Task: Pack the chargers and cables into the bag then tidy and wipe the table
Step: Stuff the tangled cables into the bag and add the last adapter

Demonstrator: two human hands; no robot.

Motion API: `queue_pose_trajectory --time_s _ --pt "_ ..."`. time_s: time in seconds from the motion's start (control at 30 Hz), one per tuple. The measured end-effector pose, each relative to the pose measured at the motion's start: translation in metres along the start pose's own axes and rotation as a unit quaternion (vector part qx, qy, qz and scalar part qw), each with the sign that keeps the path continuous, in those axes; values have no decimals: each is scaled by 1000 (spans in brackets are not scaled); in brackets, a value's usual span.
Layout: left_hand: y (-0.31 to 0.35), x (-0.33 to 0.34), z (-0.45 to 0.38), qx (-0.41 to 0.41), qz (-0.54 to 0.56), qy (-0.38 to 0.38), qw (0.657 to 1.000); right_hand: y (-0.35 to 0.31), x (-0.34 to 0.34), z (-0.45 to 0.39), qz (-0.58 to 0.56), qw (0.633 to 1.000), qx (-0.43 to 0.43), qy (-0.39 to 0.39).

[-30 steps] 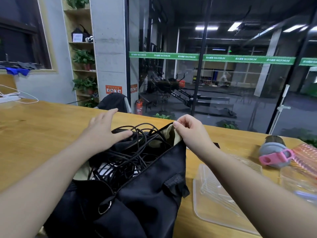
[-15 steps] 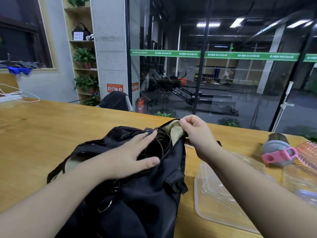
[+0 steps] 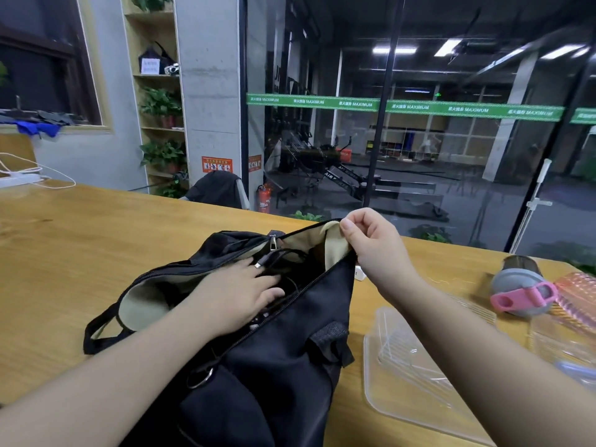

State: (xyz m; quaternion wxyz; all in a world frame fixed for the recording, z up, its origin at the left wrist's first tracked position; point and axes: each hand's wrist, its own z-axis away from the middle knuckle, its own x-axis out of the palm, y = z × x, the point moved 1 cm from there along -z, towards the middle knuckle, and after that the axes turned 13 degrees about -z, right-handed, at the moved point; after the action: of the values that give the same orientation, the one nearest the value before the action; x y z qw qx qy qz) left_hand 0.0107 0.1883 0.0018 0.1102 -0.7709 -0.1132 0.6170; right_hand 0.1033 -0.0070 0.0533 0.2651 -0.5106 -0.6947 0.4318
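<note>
A green strip [image 3: 403, 106] on the glass reads "MAXIMUM". On the table [image 3: 80, 246], near its front edge, the left hand [image 3: 238, 295] presses flat-fingered on cables [image 3: 283, 256] inside the black bag [image 3: 290, 350]; the right hand [image 3: 374, 250] pinches the bag's far rim, lifted.

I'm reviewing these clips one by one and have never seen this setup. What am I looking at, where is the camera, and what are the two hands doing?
There is no machine here: a person wears a camera on the head, looking down at their own bare arms. On the wooden table lies an open black bag. The right hand pinches the bag's far rim and lifts it open. The left hand lies flat inside the opening, pressing down on black cables. To the right lie a clear plastic tray and a grey bottle with a pink strap. A small white charger peeks out behind the bag.
</note>
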Motion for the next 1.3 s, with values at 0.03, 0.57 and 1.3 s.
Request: queue_pose_trajectory --time_s 0.03,0.57,1.3 --pt "-4 -2 1 15 -25 72 997 1 -1 0 11 1000 13 -4" --pt "-59 -4 -10 -112 -82 -3 990 10 25 11 23 968 228 -104" --pt "-72 -61 -68 -118 15 91 989 15 55 -9 -21 989 124 -81"
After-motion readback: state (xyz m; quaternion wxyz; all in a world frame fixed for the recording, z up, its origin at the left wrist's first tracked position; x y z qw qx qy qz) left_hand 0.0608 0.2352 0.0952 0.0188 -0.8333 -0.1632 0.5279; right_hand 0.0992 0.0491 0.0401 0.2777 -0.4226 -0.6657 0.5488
